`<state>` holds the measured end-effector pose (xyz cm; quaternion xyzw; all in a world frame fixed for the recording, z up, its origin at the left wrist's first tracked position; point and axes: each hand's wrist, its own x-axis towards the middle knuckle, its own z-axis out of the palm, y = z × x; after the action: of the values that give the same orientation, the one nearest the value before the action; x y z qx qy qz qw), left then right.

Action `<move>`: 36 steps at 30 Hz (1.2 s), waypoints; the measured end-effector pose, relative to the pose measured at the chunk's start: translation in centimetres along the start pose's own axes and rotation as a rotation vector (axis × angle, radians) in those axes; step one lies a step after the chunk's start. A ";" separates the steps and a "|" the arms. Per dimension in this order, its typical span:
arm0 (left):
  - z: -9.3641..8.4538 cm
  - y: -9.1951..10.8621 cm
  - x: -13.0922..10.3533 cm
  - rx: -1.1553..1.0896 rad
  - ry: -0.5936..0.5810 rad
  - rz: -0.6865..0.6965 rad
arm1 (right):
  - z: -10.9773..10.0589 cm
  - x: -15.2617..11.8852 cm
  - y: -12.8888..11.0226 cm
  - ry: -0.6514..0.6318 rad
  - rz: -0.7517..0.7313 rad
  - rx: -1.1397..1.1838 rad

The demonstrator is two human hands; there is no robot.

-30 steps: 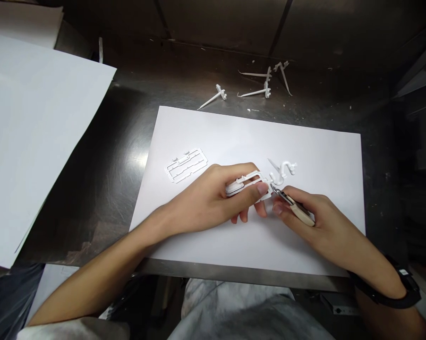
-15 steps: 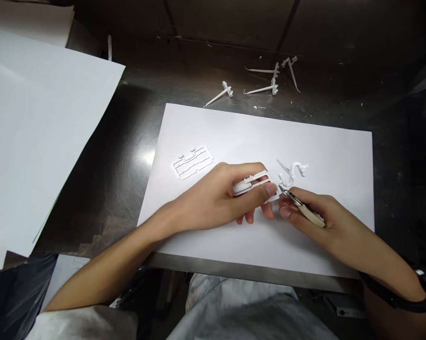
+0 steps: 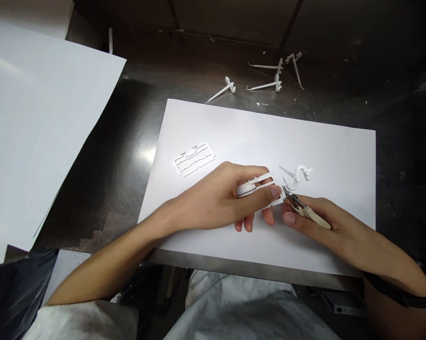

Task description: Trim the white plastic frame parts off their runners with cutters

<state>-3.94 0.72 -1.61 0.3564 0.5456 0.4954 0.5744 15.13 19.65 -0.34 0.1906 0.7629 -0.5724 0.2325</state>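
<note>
My left hand [image 3: 220, 200] pinches a white plastic frame part [image 3: 248, 188] between thumb and fingers, above the white sheet of paper [image 3: 326, 151]. In my right hand [image 3: 322, 222] is a pair of side cutters [image 3: 310, 215] with cream handles and metal jaws. The jaws are at the right edge of the frame part, close to my left thumb. Just beyond them is a curved white sprue piece [image 3: 298, 177] with a thin pointed end; whether it is joined to the frame part I cannot tell. A similar flat frame part [image 3: 194, 159] lies on the paper to the left.
Several white sprue pieces [image 3: 266, 86] lie on the dark metal table [image 3: 138, 118] behind the paper, among small white scraps. A large stack of white sheets [image 3: 43, 118] covers the left side. The table's front edge [image 3: 241, 267] runs close to my body.
The frame part, the curved piece and both hands have shifted slightly right. The cutters' handles look a little further apart. The view has tilted slightly.
</note>
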 end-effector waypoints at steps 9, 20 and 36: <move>0.1 -0.4 0.1 0.045 0.005 0.054 | 0.1 0.2 0.8 0.027 0.026 -0.057; 0.0 -0.3 0.1 0.052 0.015 0.043 | 0.3 0.2 0.6 0.051 0.022 -0.100; 0.0 -0.4 0.2 0.101 0.055 0.077 | 0.1 0.8 1.5 0.091 -0.053 -0.147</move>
<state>-3.90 0.79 -2.01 0.3918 0.5713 0.4985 0.5211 15.35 20.03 -2.03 0.1785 0.8174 -0.5117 0.1956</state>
